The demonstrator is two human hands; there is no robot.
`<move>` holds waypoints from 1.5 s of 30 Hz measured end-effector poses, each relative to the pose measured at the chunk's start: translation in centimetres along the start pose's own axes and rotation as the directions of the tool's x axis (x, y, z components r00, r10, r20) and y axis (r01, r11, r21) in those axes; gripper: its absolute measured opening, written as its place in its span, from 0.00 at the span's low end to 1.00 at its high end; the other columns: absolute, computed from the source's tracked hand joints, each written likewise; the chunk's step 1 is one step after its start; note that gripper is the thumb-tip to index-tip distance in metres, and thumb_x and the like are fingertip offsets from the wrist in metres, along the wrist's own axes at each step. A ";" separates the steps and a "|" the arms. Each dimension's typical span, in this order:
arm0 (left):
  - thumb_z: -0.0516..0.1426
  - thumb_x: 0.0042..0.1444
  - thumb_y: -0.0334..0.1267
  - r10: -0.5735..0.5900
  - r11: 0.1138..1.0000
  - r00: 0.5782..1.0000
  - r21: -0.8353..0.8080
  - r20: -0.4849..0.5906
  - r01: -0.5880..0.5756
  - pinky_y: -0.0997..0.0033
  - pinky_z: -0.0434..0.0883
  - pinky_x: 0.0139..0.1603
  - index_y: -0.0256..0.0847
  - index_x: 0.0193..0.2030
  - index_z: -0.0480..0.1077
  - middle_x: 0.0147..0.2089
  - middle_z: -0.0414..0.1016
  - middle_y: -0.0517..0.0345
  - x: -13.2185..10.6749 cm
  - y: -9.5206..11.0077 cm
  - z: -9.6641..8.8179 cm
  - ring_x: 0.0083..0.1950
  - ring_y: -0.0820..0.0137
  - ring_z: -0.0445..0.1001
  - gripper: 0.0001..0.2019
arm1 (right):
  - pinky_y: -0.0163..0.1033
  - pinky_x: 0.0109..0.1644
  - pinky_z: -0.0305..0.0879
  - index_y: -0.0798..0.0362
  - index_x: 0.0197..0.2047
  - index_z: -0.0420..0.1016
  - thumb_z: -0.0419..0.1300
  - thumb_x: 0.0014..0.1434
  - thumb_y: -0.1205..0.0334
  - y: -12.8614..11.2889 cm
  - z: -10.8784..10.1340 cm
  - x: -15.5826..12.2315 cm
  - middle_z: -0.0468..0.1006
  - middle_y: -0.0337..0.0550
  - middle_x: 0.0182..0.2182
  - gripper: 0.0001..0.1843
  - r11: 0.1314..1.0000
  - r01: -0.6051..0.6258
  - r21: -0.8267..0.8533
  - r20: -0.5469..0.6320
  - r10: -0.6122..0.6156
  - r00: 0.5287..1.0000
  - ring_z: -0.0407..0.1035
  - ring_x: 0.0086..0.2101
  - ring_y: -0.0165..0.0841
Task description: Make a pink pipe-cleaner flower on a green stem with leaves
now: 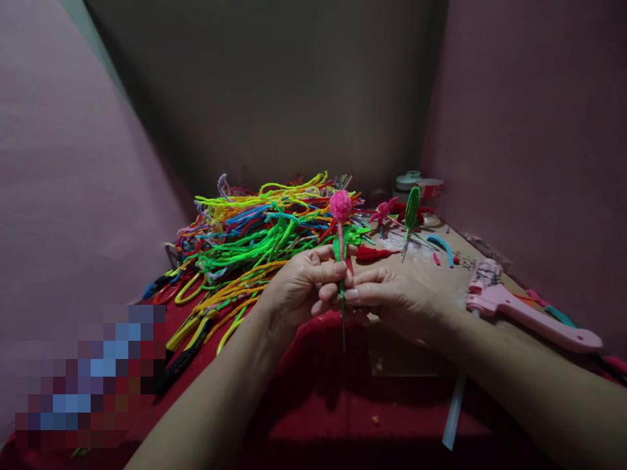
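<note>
My left hand (298,287) and my right hand (386,297) meet in front of me, both pinching the thin green stem of a pipe-cleaner flower (340,207). The flower has a fuzzy pink bud at the top and stands upright; its stem runs down below my fingers. Fingers of both hands are closed round the stem, with small green and red bits wrapped near the grip. A big heap of coloured pipe cleaners (245,241) lies just behind my left hand.
A pink glue gun (529,313) lies at the right on a cardboard sheet (431,267). A green leaf piece (411,209), small pink and red flowers (385,212) and tape rolls (416,183) sit at the back. Red cloth (318,398) covers the near table. Walls close both sides.
</note>
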State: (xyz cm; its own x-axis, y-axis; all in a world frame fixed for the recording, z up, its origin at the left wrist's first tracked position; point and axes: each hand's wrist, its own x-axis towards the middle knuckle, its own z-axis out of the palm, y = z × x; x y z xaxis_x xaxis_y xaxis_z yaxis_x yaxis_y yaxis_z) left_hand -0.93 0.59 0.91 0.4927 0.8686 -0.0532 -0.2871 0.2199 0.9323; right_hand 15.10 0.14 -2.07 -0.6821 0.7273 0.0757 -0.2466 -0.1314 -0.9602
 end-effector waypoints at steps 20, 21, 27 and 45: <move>0.64 0.40 0.37 0.096 0.922 0.963 0.387 -0.253 0.010 0.82 0.52 0.12 0.34 0.25 0.69 0.13 0.62 0.66 -0.4 0.6 0.8 0.12 0.82 0.56 0.09 | 0.35 0.33 0.57 0.56 0.31 0.77 0.55 0.50 0.71 -0.7 0.3 -0.1 0.68 0.40 0.26 0.09 0.604 0.217 -0.767 -0.107 -0.454 0.885 0.61 0.28 0.28; 0.64 0.40 0.37 0.111 0.907 0.960 0.422 -0.256 0.007 0.81 0.52 0.11 0.34 0.25 0.69 0.13 0.62 0.66 -0.5 0.7 0.8 0.12 0.81 0.55 0.10 | 0.35 0.32 0.57 0.56 0.31 0.77 0.55 0.49 0.73 -0.7 0.4 -0.2 0.67 0.40 0.26 0.10 0.524 0.211 -0.825 -0.091 -0.492 0.866 0.61 0.28 0.28; 0.64 0.40 0.39 0.107 0.868 0.964 0.495 -0.243 0.028 0.80 0.53 0.10 0.35 0.23 0.68 0.12 0.61 0.66 -0.5 0.7 0.9 0.11 0.80 0.56 0.11 | 0.36 0.31 0.57 0.55 0.32 0.78 0.55 0.48 0.73 -0.5 0.2 -0.2 0.66 0.41 0.25 0.11 0.351 0.177 -0.920 -0.056 -0.562 0.825 0.61 0.27 0.30; 0.65 0.39 0.34 0.058 0.956 0.991 0.294 -0.124 -0.019 0.82 0.56 0.09 0.35 0.30 0.68 0.17 0.66 0.67 -0.3 0.3 0.2 0.12 0.81 0.58 0.12 | 0.36 0.33 0.56 0.53 0.29 0.76 0.57 0.49 0.68 -0.5 -0.9 0.1 0.68 0.38 0.25 0.06 0.582 0.193 -0.790 -0.139 -0.477 0.868 0.61 0.29 0.29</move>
State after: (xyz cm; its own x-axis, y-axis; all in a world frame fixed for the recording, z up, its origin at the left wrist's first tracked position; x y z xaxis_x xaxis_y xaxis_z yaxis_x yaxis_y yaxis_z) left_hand -0.98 0.31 1.27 0.3696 0.9282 -0.0428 -0.0423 0.0628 0.9971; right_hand 15.80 0.91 -1.84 -0.3786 0.7878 0.4858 0.2686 0.5958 -0.7569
